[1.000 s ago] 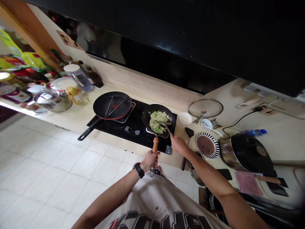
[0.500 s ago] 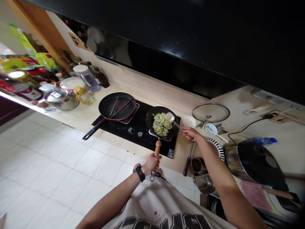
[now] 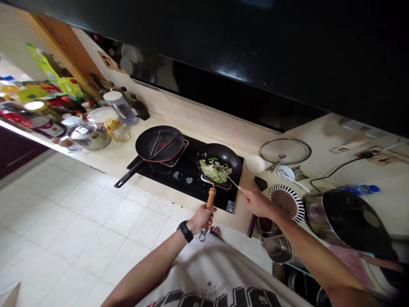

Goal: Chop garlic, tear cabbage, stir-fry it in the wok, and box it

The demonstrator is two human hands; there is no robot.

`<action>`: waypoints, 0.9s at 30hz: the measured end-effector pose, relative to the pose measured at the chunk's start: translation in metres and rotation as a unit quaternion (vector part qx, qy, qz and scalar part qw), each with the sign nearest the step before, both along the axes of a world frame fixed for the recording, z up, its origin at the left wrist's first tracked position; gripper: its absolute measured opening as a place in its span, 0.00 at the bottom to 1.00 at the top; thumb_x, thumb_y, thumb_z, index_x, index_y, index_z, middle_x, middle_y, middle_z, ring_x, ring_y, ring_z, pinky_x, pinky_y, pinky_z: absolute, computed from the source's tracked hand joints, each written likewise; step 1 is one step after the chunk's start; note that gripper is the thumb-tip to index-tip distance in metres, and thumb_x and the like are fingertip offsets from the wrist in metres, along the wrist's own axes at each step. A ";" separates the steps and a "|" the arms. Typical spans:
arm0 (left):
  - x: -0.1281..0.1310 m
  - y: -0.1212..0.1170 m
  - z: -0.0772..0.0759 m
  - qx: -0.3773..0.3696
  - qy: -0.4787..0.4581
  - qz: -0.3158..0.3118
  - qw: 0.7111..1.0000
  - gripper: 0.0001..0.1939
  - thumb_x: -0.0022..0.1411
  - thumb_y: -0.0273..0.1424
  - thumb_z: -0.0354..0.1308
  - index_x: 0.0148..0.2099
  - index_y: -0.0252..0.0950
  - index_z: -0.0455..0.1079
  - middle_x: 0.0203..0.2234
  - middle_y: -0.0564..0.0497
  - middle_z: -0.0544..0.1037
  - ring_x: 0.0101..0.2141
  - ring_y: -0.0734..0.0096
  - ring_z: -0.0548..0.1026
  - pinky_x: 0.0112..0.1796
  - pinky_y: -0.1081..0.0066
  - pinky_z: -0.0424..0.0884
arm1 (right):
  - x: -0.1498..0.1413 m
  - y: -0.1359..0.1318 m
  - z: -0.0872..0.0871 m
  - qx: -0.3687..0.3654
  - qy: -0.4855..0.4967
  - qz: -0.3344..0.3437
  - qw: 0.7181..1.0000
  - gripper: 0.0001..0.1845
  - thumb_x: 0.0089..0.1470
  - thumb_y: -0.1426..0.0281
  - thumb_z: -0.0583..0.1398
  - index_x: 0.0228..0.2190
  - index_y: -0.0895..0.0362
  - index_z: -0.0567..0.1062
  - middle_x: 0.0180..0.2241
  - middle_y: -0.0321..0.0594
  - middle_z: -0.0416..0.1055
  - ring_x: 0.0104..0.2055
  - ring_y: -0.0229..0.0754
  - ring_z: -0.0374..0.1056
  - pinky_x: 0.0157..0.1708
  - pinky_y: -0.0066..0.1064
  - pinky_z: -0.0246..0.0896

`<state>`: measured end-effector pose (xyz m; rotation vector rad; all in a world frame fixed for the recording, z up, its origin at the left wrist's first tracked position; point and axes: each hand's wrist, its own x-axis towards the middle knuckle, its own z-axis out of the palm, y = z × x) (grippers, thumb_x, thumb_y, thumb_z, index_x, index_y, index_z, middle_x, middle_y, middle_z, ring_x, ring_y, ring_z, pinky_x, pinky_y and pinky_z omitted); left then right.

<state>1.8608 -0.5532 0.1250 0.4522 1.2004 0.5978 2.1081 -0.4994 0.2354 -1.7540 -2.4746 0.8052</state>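
The left hand is closed around the turned wooden handle of a black wok, its fingers curled over the wood, with a watch on the wrist. The wok sits on the right side of a black hob, its handle pointing back toward the person. The right hand reaches in from the right, pinching the end of a long, thin metal spatula between thumb and fingers, with the blade down among the chopped greens in the wok. The greens look soft, limp and light, likely to slide easily across the smooth, curved pan. The wok looks fairly heavy for one hand, and the wooden handle is the place to hold it, since the metal body may be hot. The slim spatula looks light and a little springy, best held at its far end. A second black frying pan sits on the left of the hob, with a small white bowl, a glass lid and a striped plate on the counter to the right.
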 end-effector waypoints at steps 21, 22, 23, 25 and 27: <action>-0.002 -0.002 -0.004 0.002 0.017 -0.020 1.000 0.14 0.62 0.34 0.61 0.38 0.40 0.57 0.18 0.62 0.63 0.13 0.81 0.59 0.16 0.78 0.60 | 0.051 0.112 -0.052 -0.207 0.251 -0.315 0.892 0.25 0.63 0.64 0.58 0.59 0.56 0.66 0.22 0.26 0.62 0.13 0.29 0.53 0.13 0.19 0.43; -0.003 -0.001 -0.005 -0.001 0.019 -0.024 1.000 0.14 0.62 0.34 0.61 0.38 0.40 0.57 0.18 0.62 0.63 0.13 0.81 0.60 0.16 0.77 0.60 | 0.047 0.128 -0.051 -0.257 0.266 -0.311 0.876 0.23 0.63 0.64 0.59 0.57 0.56 0.67 0.22 0.27 0.63 0.13 0.27 0.52 0.12 0.18 0.41; -0.004 0.000 -0.005 -0.003 0.021 -0.028 0.999 0.14 0.62 0.35 0.62 0.38 0.40 0.57 0.18 0.61 0.64 0.13 0.81 0.60 0.16 0.77 0.60 | 0.041 0.144 -0.048 -0.304 0.273 -0.300 0.862 0.20 0.63 0.65 0.59 0.55 0.56 0.67 0.22 0.27 0.63 0.13 0.26 0.50 0.12 0.17 0.39; -0.006 0.001 -0.007 -0.006 0.028 -0.034 0.999 0.16 0.62 0.36 0.63 0.39 0.40 0.57 0.19 0.61 0.64 0.13 0.80 0.60 0.16 0.77 0.61 | 0.029 0.173 -0.037 -0.378 0.265 -0.263 0.847 0.17 0.63 0.68 0.59 0.52 0.56 0.68 0.22 0.27 0.62 0.13 0.26 0.46 0.12 0.17 0.35; -0.008 0.002 -0.008 -0.006 0.037 -0.037 0.999 0.17 0.61 0.38 0.63 0.39 0.40 0.56 0.19 0.62 0.64 0.13 0.80 0.61 0.16 0.77 0.60 | 0.018 0.193 -0.022 -0.411 0.250 -0.213 0.850 0.17 0.62 0.70 0.59 0.52 0.56 0.68 0.21 0.26 0.62 0.13 0.26 0.44 0.11 0.17 0.34</action>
